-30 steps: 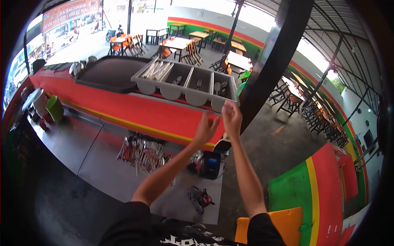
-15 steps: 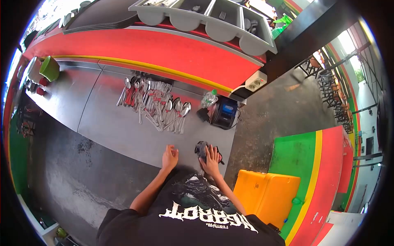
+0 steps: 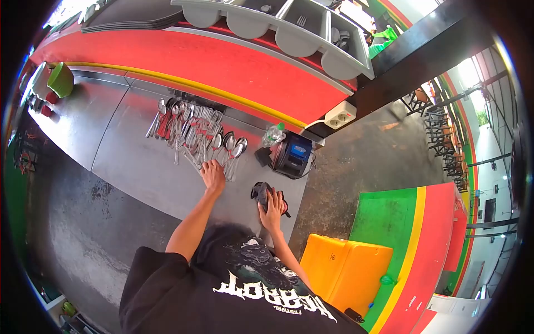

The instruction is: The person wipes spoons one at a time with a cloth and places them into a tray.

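A loose heap of spoons and forks (image 3: 194, 131) lies on the grey metal counter, several large spoons at its right side. My left hand (image 3: 213, 178) is at the near edge of the heap, fingers bent and a little apart over the handle ends. Whether the fingertips touch a handle is hard to make out. My right hand (image 3: 271, 210) rests with stretched fingers on a crumpled dark grey cloth-like bundle (image 3: 260, 192). A bit of red and black shows by its right side. What lies under the palm is hidden.
Behind the bundle stand a black device with a blue label (image 3: 295, 156), a plastic bottle (image 3: 273, 134) and a power strip (image 3: 340, 114). A grey cutlery tray (image 3: 278, 25) sits on the red ledge. A yellow box (image 3: 339, 267) is at right, a green pot (image 3: 61, 79) far left.
My left hand has moved forward from the counter's near edge to the cutlery heap. My right hand stays on the dark bundle. The camera view has shifted slightly.
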Demonstrator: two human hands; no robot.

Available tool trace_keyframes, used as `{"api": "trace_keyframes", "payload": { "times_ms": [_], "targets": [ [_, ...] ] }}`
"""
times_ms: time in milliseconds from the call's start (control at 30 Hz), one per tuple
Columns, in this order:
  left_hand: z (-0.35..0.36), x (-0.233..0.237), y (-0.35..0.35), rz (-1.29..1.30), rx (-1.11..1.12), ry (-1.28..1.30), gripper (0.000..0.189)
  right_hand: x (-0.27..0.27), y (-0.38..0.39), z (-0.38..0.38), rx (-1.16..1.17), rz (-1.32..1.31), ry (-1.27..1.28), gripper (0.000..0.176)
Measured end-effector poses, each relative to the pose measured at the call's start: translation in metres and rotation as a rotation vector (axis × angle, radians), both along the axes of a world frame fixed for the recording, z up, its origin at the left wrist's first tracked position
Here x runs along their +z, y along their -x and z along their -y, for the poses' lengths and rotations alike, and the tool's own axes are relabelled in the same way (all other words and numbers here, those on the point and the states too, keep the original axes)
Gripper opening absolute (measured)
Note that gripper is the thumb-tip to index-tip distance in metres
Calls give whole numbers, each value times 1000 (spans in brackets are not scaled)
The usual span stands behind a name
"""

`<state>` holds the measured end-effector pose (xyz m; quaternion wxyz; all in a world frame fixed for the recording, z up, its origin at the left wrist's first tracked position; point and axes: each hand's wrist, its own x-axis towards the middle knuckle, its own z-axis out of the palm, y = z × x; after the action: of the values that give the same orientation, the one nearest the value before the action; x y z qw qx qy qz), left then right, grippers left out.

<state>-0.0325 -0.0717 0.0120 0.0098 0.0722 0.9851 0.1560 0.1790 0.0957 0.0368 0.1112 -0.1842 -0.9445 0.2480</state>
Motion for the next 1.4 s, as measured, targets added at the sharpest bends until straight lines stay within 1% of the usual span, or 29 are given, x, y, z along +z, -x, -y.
{"api": "trace_keyframes", "payload": {
  "times_ms": [33,67,133,200,233,300,333,400,433,467,533,567,633,667,733,767,800,900,967,1000,1067,1100,1133,1167,1233,1267,1367,1400],
  "targets": [
    [2,3,-1,39,10,-1,22,4,-2,2,2,-10,7,64],
    [4,6,-3,24,-24,6,22,7,-1,3,-26,-70,-25,61],
    [11,11,-5,-8,-86,16,22,-1,0,-6,-40,-111,28,61],
    [21,12,-9,95,-131,-96,23,-3,-1,-8,-90,-171,71,60],
    [24,12,-12,148,-157,-154,24,-2,-2,-10,-104,-160,98,59],
    [27,13,-25,256,-146,-371,24,1,-1,-16,-134,-144,149,57],
    [29,14,-31,309,-139,-479,24,-1,1,-20,-153,-217,150,51],
    [27,19,-47,327,-151,-574,23,-7,4,-28,-304,-269,346,46],
    [26,22,-58,339,-152,-621,22,-19,1,-34,-377,-290,445,43],
    [25,25,-71,388,-162,-740,21,-32,-2,-41,-379,-343,607,36],
    [17,33,-95,485,-179,-977,19,-12,-4,-37,-293,-286,693,36],
    [10,37,-103,644,-110,-1093,17,3,-5,-32,-254,-257,736,36],
    [-6,44,-122,970,37,-1317,16,55,1,-9,-205,-170,740,36],
    [-10,48,-128,1014,11,-1280,17,73,5,1,-182,-130,741,36],
    [-12,53,-135,1093,-46,-1202,19,82,13,14,10,-200,640,36],
    [-11,50,-136,1013,-131,-1148,19,86,15,21,106,-236,589,36],
    [-11,39,-136,930,-214,-1093,19,96,15,27,135,-227,612,36],
    [-5,27,-137,795,-277,-1018,22,93,17,32,113,-233,586,35],
    [-1,26,-139,844,-246,-1140,24,94,17,32,107,-215,579,35],
    [0,41,-135,905,-252,-1091,27,94,17,32,103,-205,576,35],
    [3,90,-121,1023,-262,-989,31,92,19,31,32,-234,511,35],
    [5,102,-119,1039,-316,-984,35,90,21,30,-3,-248,478,34],
    [7,111,-117,1055,-371,-979,38,86,24,29,-43,-273,389,31],
    [7,115,-117,1070,-426,-975,42,82,26,26,-71,-279,361,32],
    [6,114,-121,1075,-468,-1010,47,82,30,20,-126,-292,306,32],
    [6,114,-123,1077,-489,-1028,50,82,31,18,-150,-292,325,32],
    [6,108,-122,1097,-521,-1025,50,86,36,9,-155,-289,325,33],
    [6,110,-122,1094,-527,-1032,50,88,38,7,-142,-333,274,33]
  ]
}}
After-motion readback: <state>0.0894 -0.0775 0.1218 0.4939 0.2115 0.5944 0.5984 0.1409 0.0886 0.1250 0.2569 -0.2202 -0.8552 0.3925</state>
